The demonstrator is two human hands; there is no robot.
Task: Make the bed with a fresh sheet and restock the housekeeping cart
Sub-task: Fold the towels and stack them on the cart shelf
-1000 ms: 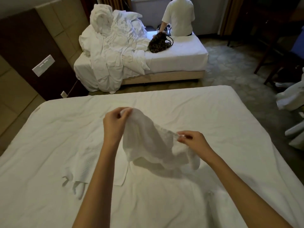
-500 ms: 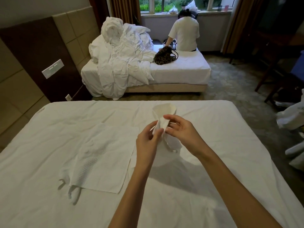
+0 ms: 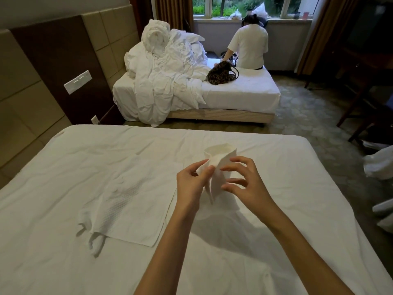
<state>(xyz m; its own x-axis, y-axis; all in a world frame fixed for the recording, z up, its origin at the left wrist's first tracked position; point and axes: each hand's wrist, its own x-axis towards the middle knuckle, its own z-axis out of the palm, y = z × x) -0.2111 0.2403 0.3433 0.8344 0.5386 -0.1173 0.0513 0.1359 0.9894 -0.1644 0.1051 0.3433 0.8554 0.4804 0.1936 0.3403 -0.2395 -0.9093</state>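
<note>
I've got the small white cloth (image 3: 217, 167) pinched in my left hand (image 3: 190, 184) above the sheeted bed (image 3: 276, 209), my right hand (image 3: 244, 184) spread just beside it, apparently to shape its rolled top.

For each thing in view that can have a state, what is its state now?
Small white cloth: rolled into a cone, held up.
Left hand: pinches the cloth.
Right hand: fingers spread, touching the cloth.
Flat towel: spread on near bed.
Linen pile: crumpled on far bed.
Curtains: drawn open.
</note>
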